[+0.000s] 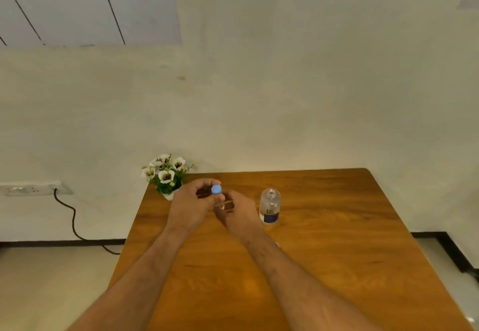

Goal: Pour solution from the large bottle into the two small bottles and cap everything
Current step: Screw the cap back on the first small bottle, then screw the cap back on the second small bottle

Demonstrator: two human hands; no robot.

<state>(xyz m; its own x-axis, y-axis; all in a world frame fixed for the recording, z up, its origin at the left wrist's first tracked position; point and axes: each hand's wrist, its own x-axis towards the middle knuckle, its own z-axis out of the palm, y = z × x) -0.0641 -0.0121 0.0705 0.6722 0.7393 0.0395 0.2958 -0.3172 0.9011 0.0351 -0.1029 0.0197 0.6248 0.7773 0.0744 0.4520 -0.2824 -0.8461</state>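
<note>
1. Small bottle [222, 202]: held above the table [324, 227] mid-left, almost wholly hidden between both hands; only its blue cap [216, 190] shows clearly.
2. Left hand [193, 207]: fingers curled about the cap.
3. Right hand [237, 213]: wrapped round the bottle body.
4. Large bottle [270, 207]: upright, just right of the hands; cap state unclear.
5. Flowers [166, 172]: at the far-left table corner.
6. Second small bottle: not discernible.
</note>
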